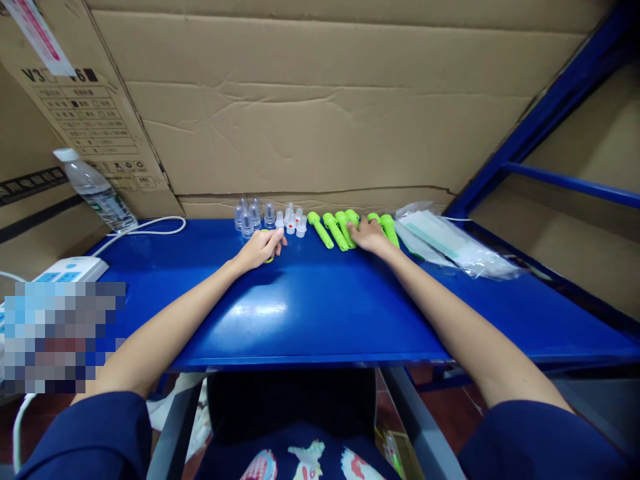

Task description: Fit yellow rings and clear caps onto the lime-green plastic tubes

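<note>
My left hand [262, 249] is closed above the blue tabletop [310, 300], just in front of the clear pieces. A yellow-green edge of a small piece [269, 260] shows under its curled fingers; the rest of that piece is hidden. My right hand [369, 235] reaches into a row of bright green torch-shaped tubes [335, 231], its bent fingers on one of them and covering part of it. More green tubes [390, 230] lie just right of that hand. Clear dome-topped plastic pieces [247, 223] stand behind my left hand, with smaller clear cone-shaped pieces [301, 227] beside them, some showing a red dot.
Plastic bags with flat white contents [445, 240] lie right of the green tubes. A water bottle [97, 190] leans at the back left near a white cable [155, 223] and a power strip [70, 270]. Cardboard [300, 133] walls the back; a blue frame [525, 127] rises at right.
</note>
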{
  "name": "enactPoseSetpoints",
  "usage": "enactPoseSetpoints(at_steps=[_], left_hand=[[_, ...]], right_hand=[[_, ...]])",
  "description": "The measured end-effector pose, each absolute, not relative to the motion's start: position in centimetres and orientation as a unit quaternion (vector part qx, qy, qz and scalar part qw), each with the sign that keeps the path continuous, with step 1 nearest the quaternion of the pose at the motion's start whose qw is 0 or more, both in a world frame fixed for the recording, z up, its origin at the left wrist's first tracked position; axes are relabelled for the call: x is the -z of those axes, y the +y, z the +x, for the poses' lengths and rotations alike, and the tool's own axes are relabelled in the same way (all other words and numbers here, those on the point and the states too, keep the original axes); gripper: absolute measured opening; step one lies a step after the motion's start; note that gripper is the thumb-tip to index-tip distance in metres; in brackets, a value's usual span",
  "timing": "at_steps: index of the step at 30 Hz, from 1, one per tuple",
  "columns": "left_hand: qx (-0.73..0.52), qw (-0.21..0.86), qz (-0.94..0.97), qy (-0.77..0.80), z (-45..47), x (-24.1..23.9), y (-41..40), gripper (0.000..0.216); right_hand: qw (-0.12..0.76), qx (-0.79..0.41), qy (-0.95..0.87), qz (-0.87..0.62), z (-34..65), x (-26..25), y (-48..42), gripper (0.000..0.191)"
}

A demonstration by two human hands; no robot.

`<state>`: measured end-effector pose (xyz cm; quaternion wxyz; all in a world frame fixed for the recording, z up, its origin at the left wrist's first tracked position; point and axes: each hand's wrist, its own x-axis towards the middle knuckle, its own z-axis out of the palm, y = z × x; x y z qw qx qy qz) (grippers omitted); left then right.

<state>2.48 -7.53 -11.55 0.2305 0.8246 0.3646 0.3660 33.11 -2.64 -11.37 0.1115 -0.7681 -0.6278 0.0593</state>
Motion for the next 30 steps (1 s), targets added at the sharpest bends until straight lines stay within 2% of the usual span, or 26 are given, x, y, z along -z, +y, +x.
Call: enactPoseSetpoints(at_steps=[2,4,10,16,23,27,30], left_hand=[[-0.367,0.223,0.824,0.37,2.4,11.6,-7.4,0.064],[-0.364,0.217,0.824,0.375,2.3,11.7,-7.3,0.064],[-0.339,0.162,0.848,0.375,2.2,12.0,-7.1,0.06],[-0.295,0.073,0.865,0.398,2.1,11.6,-7.4,0.052],[-0.225,-0.132,0.869,0.421,1.3,9.0,-7.6,0.043],[-0.235,-0.146,0.843,0.46,0.0,6.5,-7.7,0.038],[-0.211,-0.114,0.846,0.476,-0.5,5.2,-8.0,0.035]], right_hand=[[0.129,-0.065,-0.635,-0.759,32.4,11.5,-3.4,0.08],[0.13,-0.074,-0.655,-0.741,31.7,11.7,-4.1,0.083],[0.104,-0.087,-0.688,-0.713,30.4,12.5,-4.6,0.066],[0.194,-0.065,-0.666,-0.717,29.8,13.1,-4.4,0.066],[0.321,0.049,-0.661,-0.676,32.2,9.8,-4.2,0.07],[0.385,0.097,-0.627,-0.67,35.2,7.2,-3.8,0.072],[0.394,0.102,-0.625,-0.666,37.1,6.2,-4.2,0.064]])
